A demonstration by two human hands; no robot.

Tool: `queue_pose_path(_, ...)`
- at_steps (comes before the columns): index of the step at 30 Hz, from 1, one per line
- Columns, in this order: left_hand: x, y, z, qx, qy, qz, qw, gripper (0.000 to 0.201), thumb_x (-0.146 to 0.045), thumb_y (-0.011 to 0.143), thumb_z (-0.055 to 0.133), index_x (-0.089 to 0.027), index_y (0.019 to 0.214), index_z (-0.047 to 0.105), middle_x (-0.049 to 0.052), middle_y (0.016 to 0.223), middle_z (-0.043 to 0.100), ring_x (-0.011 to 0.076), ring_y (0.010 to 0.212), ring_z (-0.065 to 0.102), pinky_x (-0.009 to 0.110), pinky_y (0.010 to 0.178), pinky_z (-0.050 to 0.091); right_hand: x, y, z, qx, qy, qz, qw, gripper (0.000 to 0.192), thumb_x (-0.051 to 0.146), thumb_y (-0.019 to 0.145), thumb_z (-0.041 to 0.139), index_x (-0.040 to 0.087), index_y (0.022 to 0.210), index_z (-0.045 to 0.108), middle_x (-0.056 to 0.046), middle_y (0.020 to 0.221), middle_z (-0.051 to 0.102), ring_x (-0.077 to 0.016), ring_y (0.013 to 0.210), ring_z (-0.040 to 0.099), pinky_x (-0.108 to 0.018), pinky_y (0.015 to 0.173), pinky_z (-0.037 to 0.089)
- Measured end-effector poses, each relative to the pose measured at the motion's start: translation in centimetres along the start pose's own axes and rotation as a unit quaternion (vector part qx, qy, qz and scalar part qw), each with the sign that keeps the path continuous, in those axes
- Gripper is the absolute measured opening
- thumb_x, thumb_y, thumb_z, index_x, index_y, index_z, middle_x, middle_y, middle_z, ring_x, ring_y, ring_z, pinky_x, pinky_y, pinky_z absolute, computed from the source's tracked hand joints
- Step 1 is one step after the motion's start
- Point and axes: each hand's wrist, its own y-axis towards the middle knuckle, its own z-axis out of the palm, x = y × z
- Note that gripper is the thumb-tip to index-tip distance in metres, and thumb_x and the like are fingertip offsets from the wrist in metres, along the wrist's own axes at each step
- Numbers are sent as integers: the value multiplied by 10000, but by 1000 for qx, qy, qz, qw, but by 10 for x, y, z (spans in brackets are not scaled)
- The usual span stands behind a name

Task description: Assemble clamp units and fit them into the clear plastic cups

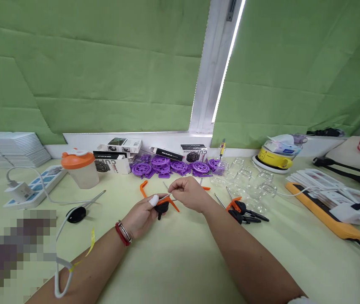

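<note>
By the fingertips of the right hand (188, 194), which are closed in a pinch, the end of a slender silvery metal rod (166, 196) is held. By the left hand (144, 213) — on its thumb a white covering (154, 200) is worn — a black plastic part (161, 208) with thin orange plastic arms (174, 205) is gripped; it is held low above the pale green tabletop (167, 270), in front of the person. Just beyond the left hand a bent orange piece (142, 188) is seen; whether it is joined to the gripped part cannot be told. Around the left wrist a red and silver bracelet (123, 233) is worn.

To the right of the hands, black and orange plastic assemblies with metal rods (242, 211) are laid together, and behind them clear transparent cups (246, 177) are grouped. Beyond the hands, purple plastic wheel-shaped pieces (167, 166) are heaped, with printed cardboard boxes (113, 164) placed behind and beside them. Farther left, a translucent shaker bottle with orange lid (80, 169) is stood upright — nearer to the person, a black oval piece (76, 214) is placed.
</note>
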Motion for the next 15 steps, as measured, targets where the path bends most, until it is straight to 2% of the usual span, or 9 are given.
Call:
queue_pose_path(3, -1, -3, 4, 34, 7, -19, 999, 358, -380, 799, 617, -121, 1036, 686, 134, 1003, 625, 192, 824, 520, 306, 693, 395, -1, 1, 1, -8, -6, -7, 1000, 196, 166, 704, 523, 142, 811, 685, 33, 571, 527, -70, 485, 433, -193, 472, 367)
queue_pose_path(6, -1, -7, 9, 50, 10, -42, 998, 374, -396, 793, 621, -119, 1034, 691, 150, 1016, 619, 199, 807, 523, 321, 682, 395, -6, 3, 9, -30, -19, -61, 997, 226, 209, 777, 512, 150, 896, 695, -17, 754, 614, -102, 616, 530, -226, 572, 454)
queue_pose_path(10, 0, -9, 15, 89, 4, -43, 995, 349, -397, 797, 618, -121, 995, 697, 138, 943, 622, 192, 766, 521, 327, 675, 395, -15, 4, 22, -44, -26, -117, 992, 224, 202, 825, 490, 181, 919, 692, -49, 959, 634, -137, 791, 604, -264, 678, 518)
queue_pose_path(12, 1, -8, 15, 85, -1, -33, 996, 302, -385, 791, 628, -126, 928, 701, 110, 863, 612, 184, 742, 511, 321, 659, 396, -18, 4, 27, -47, -24, -120, 991, 208, 196, 822, 503, 190, 942, 673, -41, 922, 645, -140, 786, 622, -273, 698, 528)
queue_pose_path(15, 3, -5, 14, 48, -12, -27, 998, 233, -357, 772, 656, -138, 847, 687, 83, 834, 600, 173, 726, 501, 314, 639, 400, -21, 5, 30, -62, 6, -96, 993, 169, 195, 791, 539, 183, 933, 631, -9, 773, 637, -134, 687, 638, -271, 664, 536)
